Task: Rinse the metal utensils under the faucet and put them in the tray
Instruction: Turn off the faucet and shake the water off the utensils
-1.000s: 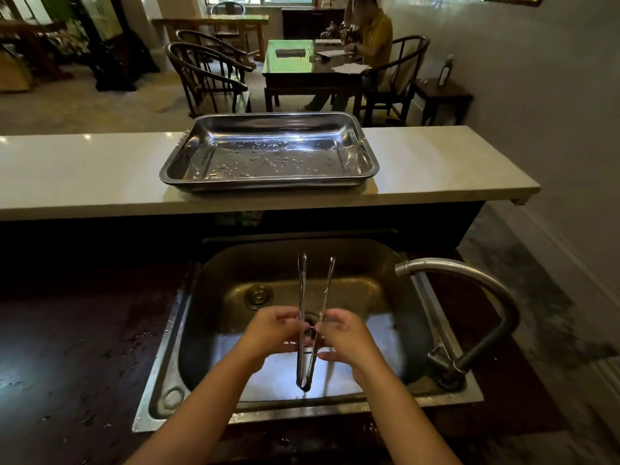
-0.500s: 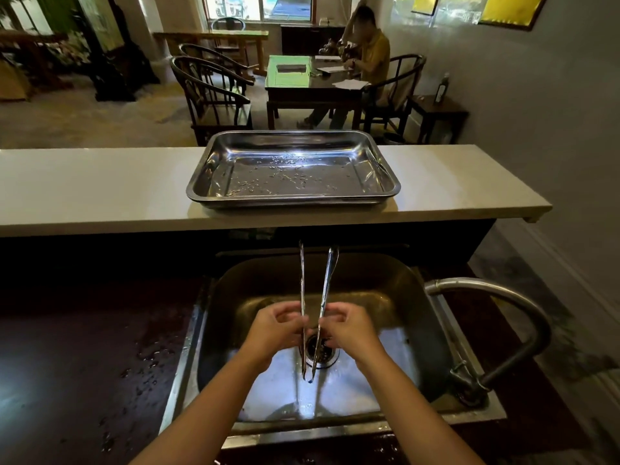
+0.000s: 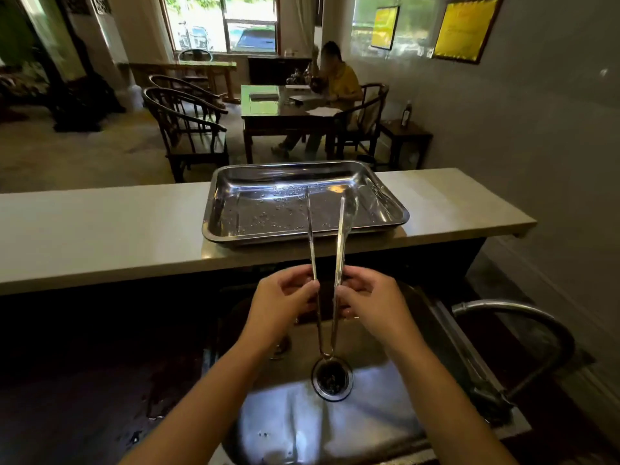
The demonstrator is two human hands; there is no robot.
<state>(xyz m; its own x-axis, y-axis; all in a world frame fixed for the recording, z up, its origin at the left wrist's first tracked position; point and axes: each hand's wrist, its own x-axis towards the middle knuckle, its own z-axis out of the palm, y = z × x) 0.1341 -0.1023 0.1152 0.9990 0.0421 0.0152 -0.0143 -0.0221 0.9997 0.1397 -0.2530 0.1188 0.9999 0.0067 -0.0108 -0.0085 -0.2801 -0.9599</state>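
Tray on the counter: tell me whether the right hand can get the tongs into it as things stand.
Probably yes. The right hand and left hand hold the tongs with the tips already over the tray. The tray holds only water drops, and nothing stands between it and the hands.

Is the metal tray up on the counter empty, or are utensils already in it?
Empty: the tray holds only water droplets. The tongs are in both hands above the sink.

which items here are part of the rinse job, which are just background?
Job: tongs, held by left hand and right hand; tray; sink; faucet.
Background: chairs, dining table, seated person, bottle, yellow notices.
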